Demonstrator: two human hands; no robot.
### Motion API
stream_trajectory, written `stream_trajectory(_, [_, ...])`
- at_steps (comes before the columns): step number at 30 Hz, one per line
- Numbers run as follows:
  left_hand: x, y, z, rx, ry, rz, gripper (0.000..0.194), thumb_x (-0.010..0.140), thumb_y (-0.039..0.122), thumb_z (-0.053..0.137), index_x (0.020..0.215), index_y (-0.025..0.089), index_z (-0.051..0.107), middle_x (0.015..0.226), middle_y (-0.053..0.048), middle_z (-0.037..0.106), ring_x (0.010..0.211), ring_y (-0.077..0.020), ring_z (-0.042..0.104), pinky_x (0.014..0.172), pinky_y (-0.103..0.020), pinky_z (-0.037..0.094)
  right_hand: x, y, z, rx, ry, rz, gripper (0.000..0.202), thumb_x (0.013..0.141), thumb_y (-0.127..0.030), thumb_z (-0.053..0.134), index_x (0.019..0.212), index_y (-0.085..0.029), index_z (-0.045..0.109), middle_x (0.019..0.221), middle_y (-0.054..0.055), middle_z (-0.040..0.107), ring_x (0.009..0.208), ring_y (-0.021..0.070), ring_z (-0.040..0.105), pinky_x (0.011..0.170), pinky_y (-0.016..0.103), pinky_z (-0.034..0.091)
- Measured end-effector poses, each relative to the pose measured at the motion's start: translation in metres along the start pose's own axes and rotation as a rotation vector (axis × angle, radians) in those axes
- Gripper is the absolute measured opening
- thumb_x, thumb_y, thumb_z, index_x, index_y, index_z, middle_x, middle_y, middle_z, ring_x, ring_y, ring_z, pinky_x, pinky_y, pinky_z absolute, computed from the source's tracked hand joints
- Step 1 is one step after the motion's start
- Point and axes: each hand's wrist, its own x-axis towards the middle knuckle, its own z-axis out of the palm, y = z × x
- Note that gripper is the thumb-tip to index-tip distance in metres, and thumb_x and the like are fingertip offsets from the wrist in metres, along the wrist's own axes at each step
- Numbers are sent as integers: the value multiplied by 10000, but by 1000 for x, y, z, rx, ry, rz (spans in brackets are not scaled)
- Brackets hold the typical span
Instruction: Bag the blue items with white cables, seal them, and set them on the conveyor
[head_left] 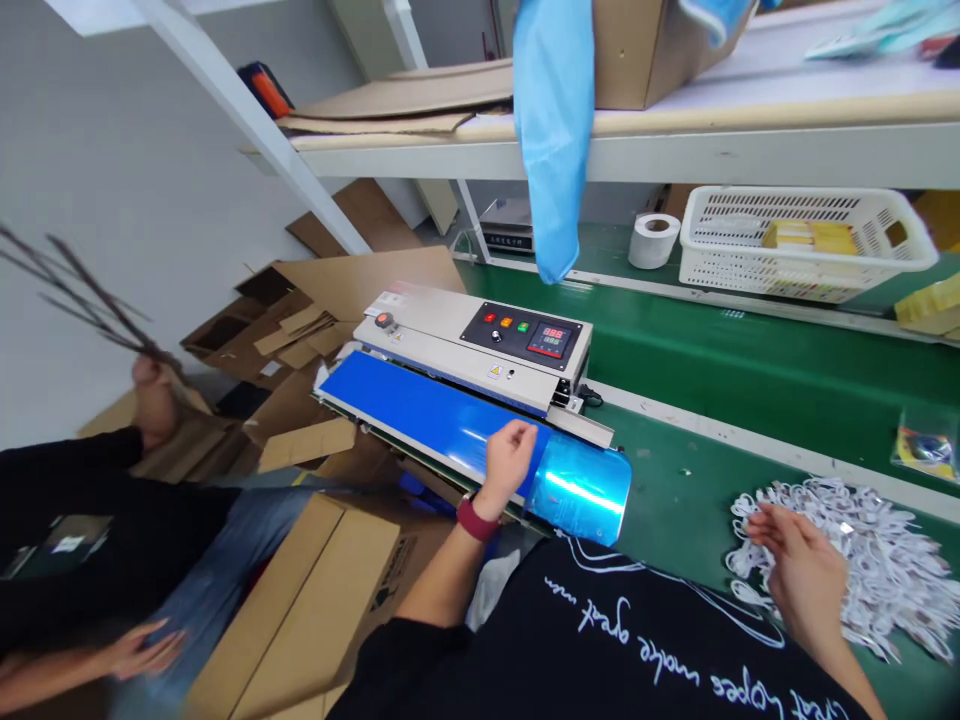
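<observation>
My left hand point(511, 456), with a dark red band at the wrist, is over the right part of the blue conveyor belt point(420, 405) of a band sealer point(457, 335). Its fingers are curled together and nothing shows in them. Beside it, at the belt's right end, lies a shiny blue flat sheet or plate point(583, 488). My right hand point(806, 570) is at the left side of a pile of white cables point(892, 560). Its fingers are half bent and slightly apart, with nothing visible held. Whether the fingertips touch the cables, I cannot tell.
At left, another person's hand point(156, 395) is near some thin branch-like sticks; cardboard boxes point(322, 590) stand beside them. A blue sleeve point(551, 140) hangs from the shelf. Behind are a white basket point(810, 240), a label roll point(654, 241) and a small plastic bag point(928, 447).
</observation>
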Motion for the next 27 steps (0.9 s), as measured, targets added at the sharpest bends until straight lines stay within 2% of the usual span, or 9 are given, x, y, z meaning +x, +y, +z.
stream_trajectory(3, [-15, 32, 37, -94, -389, 1, 207, 781, 323, 559, 708, 136, 612, 589, 9, 530, 538, -97, 441, 520, -208, 343, 12, 10, -57, -37, 163, -55, 363, 627, -424, 738, 839, -142, 653, 666, 18, 641, 531, 124, 580, 470, 223, 451])
stream_trajectory(6, [-28, 65, 84, -115, -772, 8, 217, 781, 333, 571, 740, 126, 619, 579, 13, 514, 521, -85, 412, 495, -200, 315, 16, 25, -115, -116, 291, -79, 408, 629, -448, 710, 889, -143, 634, 658, 9, 631, 518, 128, 567, 484, 243, 446])
stream_trajectory(10, [-41, 95, 161, -63, -1031, 15, 242, 800, 363, 543, 751, 136, 611, 563, 23, 493, 505, -81, 409, 472, -193, 292, 16, 46, -178, -278, 476, -45, 383, 685, -466, 602, 880, -137, 618, 645, 27, 628, 544, 156, 578, 544, 283, 461])
stream_trajectory(14, [-54, 96, 255, -5, -1192, -114, 248, 773, 391, 540, 736, 153, 601, 570, 22, 523, 459, -82, 435, 433, -189, 306, 23, 63, -221, -587, 486, -26, 380, 759, -467, 455, 849, -140, 627, 745, 91, 663, 688, 217, 610, 696, 364, 485])
stream_trajectory(17, [-56, 86, 332, 54, -1186, -194, 235, 721, 378, 565, 673, 152, 602, 584, 4, 553, 467, -98, 472, 409, -190, 308, 28, 76, -239, -795, 396, -43, 369, 810, -412, 387, 863, -150, 641, 891, 123, 670, 844, 245, 602, 811, 396, 465])
stream_trajectory(19, [-47, 80, 387, 106, -1058, -209, 190, 675, 331, 598, 620, 149, 599, 539, 5, 538, 481, -111, 482, 419, -196, 321, 32, 83, -245, -830, 370, -50, 342, 826, -368, 384, 887, -156, 645, 926, 118, 658, 893, 242, 588, 850, 387, 455])
stream_trajectory(21, [-28, 79, 444, 150, -873, -202, 149, 662, 283, 618, 608, 147, 588, 514, 13, 520, 493, -114, 479, 437, -202, 324, 39, 91, -245, -826, 370, -55, 314, 834, -333, 403, 938, -163, 646, 928, 104, 643, 912, 235, 577, 865, 374, 455])
stream_trajectory(23, [-7, 86, 501, 167, -773, -197, 148, 692, 269, 611, 625, 145, 563, 521, 15, 513, 500, -116, 474, 446, -214, 324, 49, 96, -242, -850, 362, -72, 316, 845, -298, 418, 1045, -174, 629, 974, 98, 619, 955, 233, 561, 885, 371, 454])
stream_trajectory(27, [20, 116, 600, 155, -710, -221, 166, 743, 243, 641, 700, 106, 559, 568, -6, 537, 515, -115, 483, 476, -240, 372, 79, 97, -233, -938, 365, -127, 417, 860, -203, 407, 1262, -206, 518, 1200, 110, 530, 1111, 240, 492, 949, 375, 430])
